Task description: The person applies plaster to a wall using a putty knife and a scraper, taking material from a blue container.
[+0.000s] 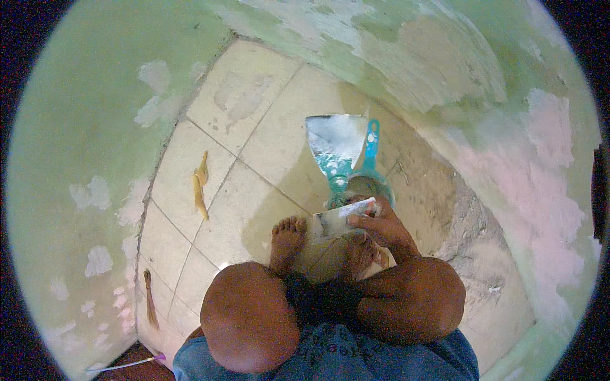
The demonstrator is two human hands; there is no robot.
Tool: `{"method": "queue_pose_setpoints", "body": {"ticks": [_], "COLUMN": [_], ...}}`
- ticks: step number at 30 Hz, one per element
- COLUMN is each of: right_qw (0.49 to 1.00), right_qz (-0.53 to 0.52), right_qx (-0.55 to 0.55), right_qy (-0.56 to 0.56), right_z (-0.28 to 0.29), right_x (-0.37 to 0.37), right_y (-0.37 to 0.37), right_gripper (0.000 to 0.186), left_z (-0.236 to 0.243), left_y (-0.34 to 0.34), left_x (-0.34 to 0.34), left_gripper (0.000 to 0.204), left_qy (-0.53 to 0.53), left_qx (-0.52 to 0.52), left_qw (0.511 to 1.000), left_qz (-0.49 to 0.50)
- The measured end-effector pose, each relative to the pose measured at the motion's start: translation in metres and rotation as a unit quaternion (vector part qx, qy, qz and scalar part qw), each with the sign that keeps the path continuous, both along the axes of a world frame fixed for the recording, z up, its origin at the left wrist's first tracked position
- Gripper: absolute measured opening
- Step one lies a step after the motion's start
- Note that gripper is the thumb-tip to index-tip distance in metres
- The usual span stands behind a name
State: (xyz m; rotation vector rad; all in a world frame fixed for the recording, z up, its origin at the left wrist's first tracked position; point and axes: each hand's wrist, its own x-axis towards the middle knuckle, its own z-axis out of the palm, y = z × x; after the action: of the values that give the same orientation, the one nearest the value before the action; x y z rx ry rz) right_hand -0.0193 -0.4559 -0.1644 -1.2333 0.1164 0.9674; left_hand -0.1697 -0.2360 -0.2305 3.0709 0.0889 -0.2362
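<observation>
My right hand point(385, 227) is closed on a flat, pale rectangular plate point(332, 220) with whitish smears, its thumb lying over the plate's top. Just beyond is a wide putty knife point(337, 141), its metal blade streaked white and pointing away from me. The putty knife's teal handle runs down behind the plate, and what supports it is hidden. Beside it sits a teal dipper point(373, 143) with an upright handle; a brown rounded shape by its rim is too unclear to name. I cannot make out my left hand.
My bare left foot point(289, 240) stands between my knees on the tiled floor point(257, 184). A yellowish strip point(201, 187) and a small brush-like bundle point(150, 297) lie to the left. Green walls point(89, 140) with pale patches meet at the corner; grey dirt point(467, 235) covers the right.
</observation>
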Motion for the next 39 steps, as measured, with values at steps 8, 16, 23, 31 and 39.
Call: {"method": "queue_pose_setpoints", "body": {"ticks": [8,16,23,31,39], "right_qw": [0.994,0.996,0.993,0.995,0.996], "right_qz": [0.023,-0.025,-0.033,-0.097,0.014], "right_qx": [0.099,0.083,0.114,0.03,-0.037], "right_qy": [-0.027,-0.02,-0.002,-0.014,-0.076], "right_z": [0.027,0.038,0.053,0.069,0.038], "right_x": [0.02,0.018,0.024,0.018,0.027], "right_y": [0.004,0.0,0.004,0.005,-0.015], "right_gripper": [0.038,0.036,0.029,0.032,0.039], "left_z": [-0.01,-0.006,-0.057,-0.046,0.018], "left_y": [0.009,0.002,0.015,0.011,0.081], "left_x": [-0.014,-0.001,-0.027,-0.021,-0.014], "left_gripper": [0.03,0.029,0.028,0.029,0.029], "left_qy": [-0.015,0.074,0.009,0.034,0.097], "left_qx": [0.016,-0.016,0.029,-0.02,-0.319], "left_qw": [1.0,0.997,0.999,0.998,0.931], "left_qz": [-0.02,0.006,-0.03,-0.048,0.15]}}
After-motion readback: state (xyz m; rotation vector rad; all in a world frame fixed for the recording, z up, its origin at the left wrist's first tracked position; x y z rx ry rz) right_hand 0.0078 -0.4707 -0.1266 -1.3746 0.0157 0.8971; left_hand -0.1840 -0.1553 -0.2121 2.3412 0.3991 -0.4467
